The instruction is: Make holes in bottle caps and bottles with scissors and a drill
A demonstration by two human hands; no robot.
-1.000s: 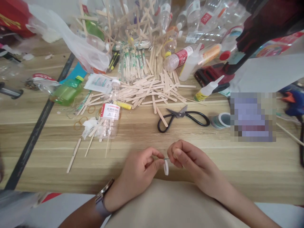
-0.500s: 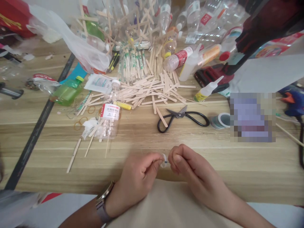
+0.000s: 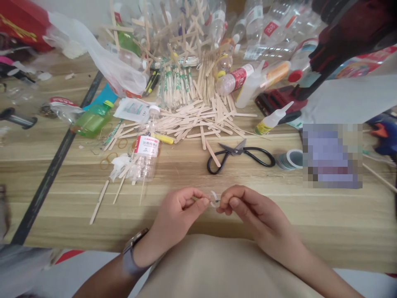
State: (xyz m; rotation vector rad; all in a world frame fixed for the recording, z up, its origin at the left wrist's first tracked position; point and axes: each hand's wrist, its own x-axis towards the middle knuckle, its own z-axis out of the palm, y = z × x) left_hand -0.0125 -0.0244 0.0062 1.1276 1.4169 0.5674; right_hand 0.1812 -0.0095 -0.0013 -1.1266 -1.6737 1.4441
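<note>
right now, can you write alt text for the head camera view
Left hand and right hand, fingertips pinched, hold a small whitish round piece between them over a wooden table. Beyond lie open black-handled scissors and a heap of flat wooden sticks, with a clear labelled bottle to the left.

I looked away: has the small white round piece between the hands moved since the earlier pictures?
Yes: the small white round piece is now higher in view, closer to the black-handled scissors.
</note>
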